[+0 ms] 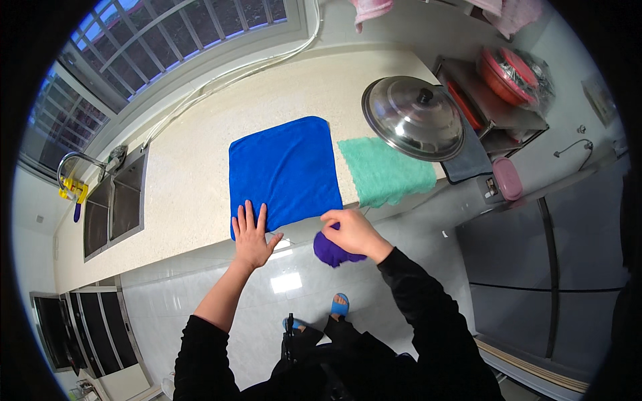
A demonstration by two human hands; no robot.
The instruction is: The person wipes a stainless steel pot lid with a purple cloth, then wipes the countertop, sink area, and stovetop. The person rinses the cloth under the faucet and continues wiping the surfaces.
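Note:
A blue cloth (286,170) is spread on the pale countertop (190,165), its near side at the counter's front edge. My left hand (252,240) rests flat on the cloth's near left corner, fingers apart. My right hand (353,231) is closed on a bunched purple cloth (333,250) in front of the counter edge, near the blue cloth's right corner. Right of the blue cloth lies a mint-green fluffy cloth (386,170), partly hanging over the edge. A domed metal lid (414,120) with a black knob stands beyond it, over part of a grey cloth (466,155).
A double sink (125,200) with a curved faucet (77,155) is at the left end. White cables (215,85) run along the back below the barred window. A metal rack (514,113) with red basins (504,75) stands at the right. A pink container (507,179) is near the counter's right end.

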